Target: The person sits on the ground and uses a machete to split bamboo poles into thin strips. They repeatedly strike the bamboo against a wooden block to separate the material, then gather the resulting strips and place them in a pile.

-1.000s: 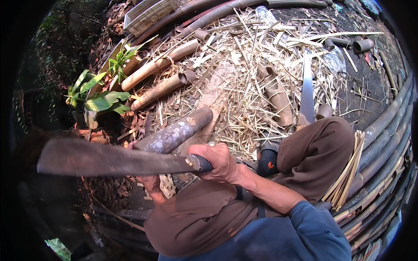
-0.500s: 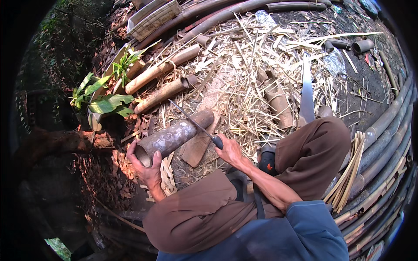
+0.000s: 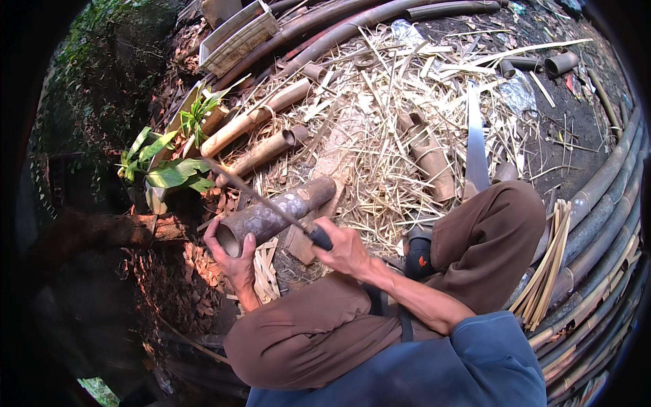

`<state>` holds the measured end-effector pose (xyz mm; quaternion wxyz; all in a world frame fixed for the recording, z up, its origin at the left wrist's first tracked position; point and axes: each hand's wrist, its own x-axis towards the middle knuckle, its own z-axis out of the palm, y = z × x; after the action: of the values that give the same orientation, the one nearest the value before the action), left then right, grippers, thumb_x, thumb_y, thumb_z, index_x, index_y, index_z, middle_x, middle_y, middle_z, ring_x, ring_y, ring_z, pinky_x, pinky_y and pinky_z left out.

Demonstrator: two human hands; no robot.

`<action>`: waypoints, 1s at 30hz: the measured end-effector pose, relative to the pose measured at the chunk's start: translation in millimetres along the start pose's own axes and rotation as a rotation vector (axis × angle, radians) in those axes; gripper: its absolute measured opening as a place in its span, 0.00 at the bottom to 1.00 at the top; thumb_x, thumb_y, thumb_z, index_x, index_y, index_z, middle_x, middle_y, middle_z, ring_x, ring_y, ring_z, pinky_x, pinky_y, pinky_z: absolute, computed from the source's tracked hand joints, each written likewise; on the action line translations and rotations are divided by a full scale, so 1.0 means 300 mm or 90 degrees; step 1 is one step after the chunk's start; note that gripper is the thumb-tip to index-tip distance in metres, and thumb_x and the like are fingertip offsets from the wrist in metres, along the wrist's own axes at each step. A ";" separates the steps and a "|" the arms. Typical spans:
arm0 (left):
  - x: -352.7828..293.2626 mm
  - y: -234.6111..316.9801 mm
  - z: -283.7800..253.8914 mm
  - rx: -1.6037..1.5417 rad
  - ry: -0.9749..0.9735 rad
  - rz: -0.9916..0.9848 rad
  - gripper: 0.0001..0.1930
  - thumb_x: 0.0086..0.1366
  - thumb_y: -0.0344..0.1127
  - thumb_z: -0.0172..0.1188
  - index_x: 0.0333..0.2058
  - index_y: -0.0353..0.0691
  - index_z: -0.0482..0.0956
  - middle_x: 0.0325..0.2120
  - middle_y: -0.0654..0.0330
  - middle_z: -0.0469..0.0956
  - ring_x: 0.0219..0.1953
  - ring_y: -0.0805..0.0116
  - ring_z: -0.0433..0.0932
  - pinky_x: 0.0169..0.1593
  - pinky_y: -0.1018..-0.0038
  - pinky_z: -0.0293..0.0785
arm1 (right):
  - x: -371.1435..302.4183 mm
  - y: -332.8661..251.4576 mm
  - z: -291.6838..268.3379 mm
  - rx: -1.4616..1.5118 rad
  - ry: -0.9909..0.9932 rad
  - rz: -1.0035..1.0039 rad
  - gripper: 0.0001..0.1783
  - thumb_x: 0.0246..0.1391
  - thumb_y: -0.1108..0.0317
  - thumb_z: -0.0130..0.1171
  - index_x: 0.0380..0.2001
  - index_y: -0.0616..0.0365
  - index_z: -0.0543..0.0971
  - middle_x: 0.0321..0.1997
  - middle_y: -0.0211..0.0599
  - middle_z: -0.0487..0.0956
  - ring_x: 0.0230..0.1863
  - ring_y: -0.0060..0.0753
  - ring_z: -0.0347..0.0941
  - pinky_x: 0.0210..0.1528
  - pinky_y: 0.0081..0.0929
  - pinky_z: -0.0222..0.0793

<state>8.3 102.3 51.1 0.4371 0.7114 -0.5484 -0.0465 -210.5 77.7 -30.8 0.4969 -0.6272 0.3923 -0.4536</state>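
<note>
1. Head view: the left hand (image 3: pixel 239 266) cups the near end of a thick bamboo tube (image 3: pixel 278 211), its fingers along the left side of the round mouth and its thumb at the right side, spread as wide as the tube.
2. The right hand (image 3: pixel 347 254) is curled firmly around the dark handle of a long knife (image 3: pixel 261 198), near the plank's lower right corner as seen here. The blade, slightly blurred, points up and to the left, crossing in front of the tube; whether it touches the bamboo cannot be told.
3. The tube lies at a slant, its hollow mouth toward the person and its far end over the wooden plank (image 3: pixel 299 245), close to the plank's right edge.
4. Just beyond that right edge, pale shavings (image 3: pixel 386 136) cover much of the ground (image 3: pixel 542 146).
5. Among the shavings lie a cut bamboo section (image 3: pixel 432 163) and, farther right, a saw (image 3: pixel 477 149) with its shiny blade pointing away from the person.
6. Beyond the plank's left edge are two lighter bamboo lengths, one long (image 3: pixel 261 115) and one shorter (image 3: pixel 261 154), with a leafy plant (image 3: pixel 166 173) beside them.
7. Toward the ground's right edge, a bundle of thin strips (image 3: pixel 546 268) leans near the person's knee, next to long bamboo poles (image 3: pixel 597 203).
8. A pale crate (image 3: pixel 241 44) sits at the ground's far left.
</note>
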 end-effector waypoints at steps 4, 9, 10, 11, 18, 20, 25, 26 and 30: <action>-0.014 0.007 0.016 0.003 -0.002 0.028 0.36 0.48 0.32 0.70 0.57 0.40 0.66 0.53 0.55 0.67 0.56 0.61 0.66 0.63 0.65 0.58 | -0.025 0.048 0.000 -0.034 0.003 -0.027 0.18 0.45 0.71 0.64 0.42 0.60 0.74 0.23 0.42 0.79 0.26 0.39 0.80 0.27 0.35 0.73; -0.021 -0.071 -0.020 -0.138 0.062 -0.047 0.36 0.48 0.33 0.70 0.57 0.41 0.66 0.53 0.56 0.67 0.56 0.60 0.66 0.63 0.63 0.59 | -0.141 0.436 -0.049 -0.120 0.063 0.312 0.17 0.48 0.67 0.57 0.44 0.56 0.74 0.26 0.51 0.80 0.24 0.47 0.78 0.27 0.45 0.73; -0.049 -0.084 -0.049 -0.153 0.068 -0.048 0.35 0.50 0.36 0.69 0.58 0.41 0.66 0.52 0.58 0.67 0.56 0.63 0.65 0.62 0.65 0.59 | -0.122 0.355 -0.019 -0.103 0.062 0.251 0.19 0.48 0.65 0.58 0.45 0.57 0.73 0.25 0.53 0.79 0.24 0.54 0.78 0.27 0.47 0.72; -0.066 -0.076 -0.060 -0.149 0.062 -0.049 0.36 0.54 0.46 0.68 0.59 0.40 0.65 0.54 0.57 0.66 0.58 0.63 0.65 0.64 0.64 0.58 | -0.078 0.274 -0.016 -0.117 0.018 0.265 0.20 0.48 0.63 0.59 0.45 0.56 0.71 0.24 0.53 0.78 0.26 0.59 0.77 0.27 0.47 0.71; -0.282 -0.197 -0.162 -0.993 -0.177 -0.422 0.46 0.61 0.71 0.50 0.61 0.33 0.63 0.64 0.44 0.59 0.65 0.53 0.61 0.68 0.58 0.55 | -0.074 0.212 -0.127 -0.112 0.078 0.186 0.18 0.50 0.62 0.57 0.44 0.55 0.71 0.20 0.48 0.76 0.23 0.49 0.76 0.28 0.44 0.70; -0.387 -0.233 -0.132 -0.979 -0.221 -0.607 0.46 0.60 0.70 0.53 0.61 0.33 0.63 0.63 0.45 0.60 0.64 0.53 0.62 0.67 0.58 0.56 | -0.093 0.232 -0.126 -0.103 0.107 0.253 0.17 0.49 0.62 0.55 0.40 0.60 0.73 0.19 0.45 0.75 0.22 0.45 0.75 0.28 0.42 0.69; -0.517 -0.248 0.055 -0.820 -0.376 -0.825 0.48 0.57 0.68 0.59 0.62 0.33 0.61 0.61 0.47 0.62 0.61 0.55 0.65 0.66 0.60 0.58 | -0.074 0.241 -0.105 -0.088 0.115 0.344 0.15 0.49 0.61 0.55 0.35 0.61 0.74 0.23 0.46 0.76 0.26 0.42 0.73 0.32 0.40 0.68; -0.516 -0.246 0.082 -0.786 -0.389 -0.824 0.48 0.56 0.68 0.61 0.62 0.33 0.61 0.61 0.47 0.62 0.60 0.55 0.65 0.66 0.60 0.58 | -0.075 0.242 -0.101 -0.087 0.118 0.337 0.15 0.48 0.60 0.55 0.35 0.61 0.74 0.23 0.45 0.76 0.26 0.42 0.72 0.32 0.39 0.68; -0.428 -0.217 0.136 -0.627 -0.324 -0.670 0.50 0.54 0.66 0.66 0.62 0.33 0.59 0.60 0.48 0.64 0.58 0.56 0.68 0.65 0.61 0.60 | -0.084 0.241 -0.135 -0.118 0.126 0.315 0.15 0.48 0.61 0.58 0.34 0.61 0.75 0.23 0.43 0.75 0.25 0.36 0.71 0.31 0.36 0.67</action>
<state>-16.3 185.4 -70.8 0.4844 0.5694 -0.1368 -0.6500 -259.4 76.2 -102.2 0.4923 -0.5080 0.6199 -0.3395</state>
